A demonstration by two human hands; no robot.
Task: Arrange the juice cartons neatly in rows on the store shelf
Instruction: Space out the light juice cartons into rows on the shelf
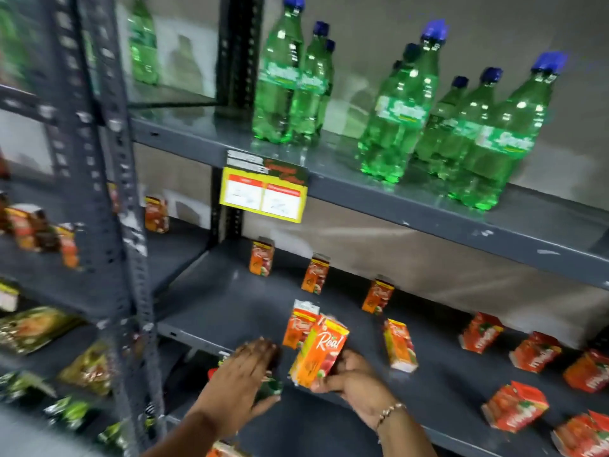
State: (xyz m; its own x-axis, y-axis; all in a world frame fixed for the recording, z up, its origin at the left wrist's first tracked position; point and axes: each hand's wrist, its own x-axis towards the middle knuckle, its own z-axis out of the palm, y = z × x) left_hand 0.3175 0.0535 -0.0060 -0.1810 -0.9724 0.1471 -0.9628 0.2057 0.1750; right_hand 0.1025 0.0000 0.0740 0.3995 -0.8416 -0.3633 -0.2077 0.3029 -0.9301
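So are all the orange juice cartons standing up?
No, several orange juice cartons at the right lie flat on the grey metal shelf.

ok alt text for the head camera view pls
A person's right hand holds a tilted orange juice carton over a grey metal store shelf scattered with similar cartons, some standing, some fallen; the left hand reaches alongside. Green plastic bottles stand above.

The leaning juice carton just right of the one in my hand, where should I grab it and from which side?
Take the leaning carton by its two broad faces near the upper half, coming from the front and above. It tilts with its top toward the left, its sides look clear, and the right hand is closest once it sets down the held carton.
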